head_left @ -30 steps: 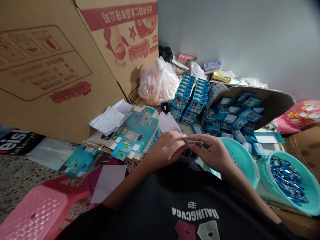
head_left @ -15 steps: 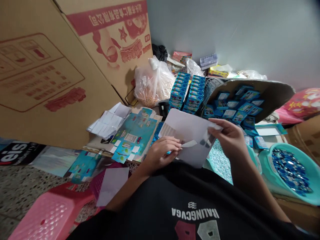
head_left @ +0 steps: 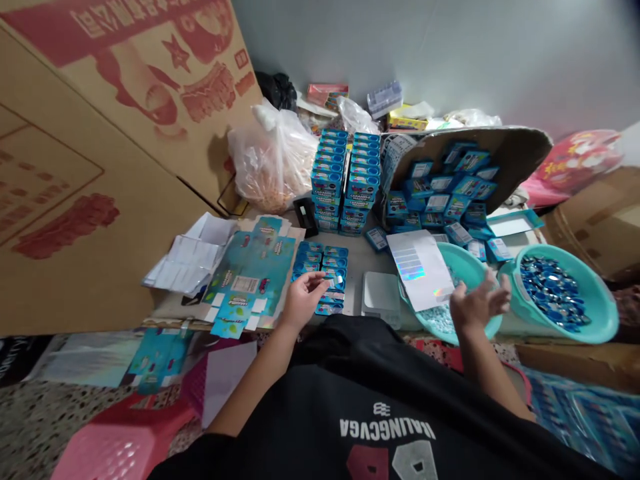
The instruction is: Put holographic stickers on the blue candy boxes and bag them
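Observation:
My left hand (head_left: 303, 300) pinches a small pale, shiny sticker (head_left: 336, 282) over two rows of small blue candy boxes (head_left: 309, 257) on the table. My right hand (head_left: 477, 303) is empty, its fingers apart and slightly blurred, above the right side of a turquoise tub (head_left: 493, 320). Pale small candies (head_left: 440, 319) fill that tub. A white sticker sheet (head_left: 420, 267) with a few shiny strips leans across the tub's left part, just left of my right hand. Between the box rows and the tub lies a small grey flat device (head_left: 379, 293).
Two tall stacks of blue boxes (head_left: 327, 180) stand at the back. More loose boxes (head_left: 455, 187) fill a tilted carton (head_left: 530, 150). A turquoise basin (head_left: 607, 313) of blue wrapped pieces is at right. Flattened printed cardboard (head_left: 270, 267) and white papers (head_left: 187, 257) lie at left.
The sticker sheet has left both hands and now rests on the tub. My right hand has let go and opened; my left hand has the small sticker over the boxes. The view has shifted.

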The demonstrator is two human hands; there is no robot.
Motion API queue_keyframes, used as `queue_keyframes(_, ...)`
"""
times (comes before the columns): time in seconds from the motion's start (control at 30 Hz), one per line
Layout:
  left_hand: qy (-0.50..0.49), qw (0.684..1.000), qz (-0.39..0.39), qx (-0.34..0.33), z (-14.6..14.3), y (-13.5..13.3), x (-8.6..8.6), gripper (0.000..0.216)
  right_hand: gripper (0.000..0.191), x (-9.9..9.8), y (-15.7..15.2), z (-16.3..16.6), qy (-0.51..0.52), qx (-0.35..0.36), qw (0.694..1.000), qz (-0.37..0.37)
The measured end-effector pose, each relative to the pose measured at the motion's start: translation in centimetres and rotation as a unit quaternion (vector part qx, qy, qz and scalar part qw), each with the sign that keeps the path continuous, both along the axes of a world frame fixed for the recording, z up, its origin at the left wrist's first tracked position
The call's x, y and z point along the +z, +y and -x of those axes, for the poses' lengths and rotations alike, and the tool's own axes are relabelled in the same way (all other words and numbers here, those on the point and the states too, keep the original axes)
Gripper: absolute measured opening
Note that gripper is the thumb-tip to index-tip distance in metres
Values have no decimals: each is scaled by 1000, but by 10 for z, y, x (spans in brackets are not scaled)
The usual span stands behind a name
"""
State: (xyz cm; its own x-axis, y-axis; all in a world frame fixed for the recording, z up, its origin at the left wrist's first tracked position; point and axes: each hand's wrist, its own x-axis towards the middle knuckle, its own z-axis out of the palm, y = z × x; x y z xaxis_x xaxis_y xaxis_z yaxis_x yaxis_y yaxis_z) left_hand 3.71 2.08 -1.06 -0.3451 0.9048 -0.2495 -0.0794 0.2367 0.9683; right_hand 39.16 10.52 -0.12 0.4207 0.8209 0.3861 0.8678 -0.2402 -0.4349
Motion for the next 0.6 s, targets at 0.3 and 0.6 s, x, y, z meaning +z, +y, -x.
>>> queue_keyframes(0.3, 9, 997, 7, -77, -12, 5, -10, 32, 53, -16, -7, 156, 410, 500, 726, 233)
queue_keyframes(0.6, 51, 997, 12, -60, -4, 14, -29, 32, 34, -46, -7, 168, 526, 397, 692, 293)
